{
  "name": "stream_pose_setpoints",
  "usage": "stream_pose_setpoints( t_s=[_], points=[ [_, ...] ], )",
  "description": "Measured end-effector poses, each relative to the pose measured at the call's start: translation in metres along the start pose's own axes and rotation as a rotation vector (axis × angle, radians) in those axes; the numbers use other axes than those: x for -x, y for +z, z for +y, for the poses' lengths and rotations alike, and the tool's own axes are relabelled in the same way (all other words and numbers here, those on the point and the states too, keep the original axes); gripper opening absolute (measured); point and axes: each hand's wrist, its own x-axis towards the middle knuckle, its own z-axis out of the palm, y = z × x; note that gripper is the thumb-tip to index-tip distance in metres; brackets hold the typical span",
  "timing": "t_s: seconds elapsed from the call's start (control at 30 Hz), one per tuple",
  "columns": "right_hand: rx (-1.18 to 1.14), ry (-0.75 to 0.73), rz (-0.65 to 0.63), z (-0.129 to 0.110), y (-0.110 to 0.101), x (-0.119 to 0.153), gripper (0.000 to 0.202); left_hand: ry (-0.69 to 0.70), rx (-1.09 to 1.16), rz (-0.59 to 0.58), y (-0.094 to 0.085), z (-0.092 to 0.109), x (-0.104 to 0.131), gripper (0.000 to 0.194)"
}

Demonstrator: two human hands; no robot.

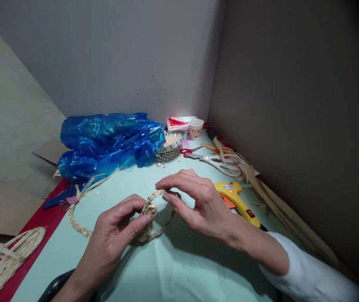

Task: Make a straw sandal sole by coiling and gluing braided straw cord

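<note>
Above the pale green tabletop, my left hand (119, 230) pinches a small coiled bundle of braided straw cord (146, 222) between thumb and fingers. A loop of the same braid rises from the bundle and curves round to the right. My right hand (198, 199) holds the top of that loop between thumb and fingertips. From behind my left hand the braid seems to run left to a pink clip (71, 200), where loose straw strands fan out. The fingers of my left hand behind the bundle are partly hidden.
A yellow glue gun (237, 201) lies right of my right hand. Behind are white-handled scissors (220, 162), red scissors (188, 150), a paper cup (195, 129), a small basket (169, 147) and a blue plastic bag (110, 140). Long straw strips (280, 205) run along the right wall.
</note>
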Motion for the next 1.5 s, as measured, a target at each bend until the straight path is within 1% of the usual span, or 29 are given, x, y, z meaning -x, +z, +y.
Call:
stream_pose_setpoints(
  t_s=[0.07,0.13,0.17,0.2,0.27,0.3,0.37,0.47,0.63,0.77,1.0,1.07,1.27,1.37,1.5],
  points=[
    [-0.020,0.008,-0.073,-0.001,-0.002,-0.001,0.014,-0.021,0.053,-0.046,-0.002,-0.002,-0.001,0.012],
    [-0.032,0.022,-0.103,-0.004,-0.005,-0.001,0.025,-0.082,0.138,-0.120,-0.003,-0.004,-0.002,0.014],
    [-0.024,0.012,-0.086,-0.007,-0.007,-0.001,0.032,-0.122,0.186,-0.147,-0.003,-0.006,-0.002,0.015],
    [0.010,-0.009,-0.042,-0.010,-0.008,0.000,0.035,-0.163,0.228,-0.163,-0.003,-0.007,-0.002,0.016],
    [0.151,-0.104,0.085,-0.018,-0.009,0.002,0.028,-0.227,0.283,-0.152,-0.002,-0.008,-0.002,0.018],
    [0.237,-0.152,0.130,-0.022,-0.009,0.004,0.025,-0.236,0.288,-0.150,-0.001,-0.008,-0.001,0.019],
    [0.375,-0.206,0.149,-0.029,-0.005,0.007,0.022,-0.206,0.267,-0.149,0.000,-0.007,-0.001,0.020],
    [0.418,-0.207,0.100,-0.032,0.003,0.011,0.021,-0.138,0.213,-0.154,0.001,-0.005,0.001,0.019],
    [0.377,-0.183,0.092,-0.027,0.013,0.014,0.016,-0.116,0.166,-0.120,0.001,-0.006,0.004,0.020],
    [0.316,-0.171,0.078,-0.025,0.015,0.015,0.013,-0.113,0.156,-0.121,0.002,-0.010,0.006,0.022],
    [0.261,-0.201,0.090,-0.022,0.017,0.019,0.014,-0.068,0.136,-0.068,0.006,-0.010,0.007,0.017],
    [0.257,-0.200,0.089,-0.024,0.016,0.019,0.014,-0.040,0.104,-0.034,0.009,-0.009,0.007,0.015],
    [0.204,-0.173,0.049,-0.029,0.013,0.019,0.011,0.133,-0.057,0.037,0.012,-0.011,0.011,0.013],
    [0.193,-0.189,0.063,-0.026,0.015,0.021,0.012,0.158,-0.074,0.065,0.012,-0.012,0.012,0.012],
    [0.224,-0.191,0.071,-0.025,0.019,0.023,0.016,0.176,-0.095,0.068,0.010,-0.011,0.009,0.012]
  ],
)
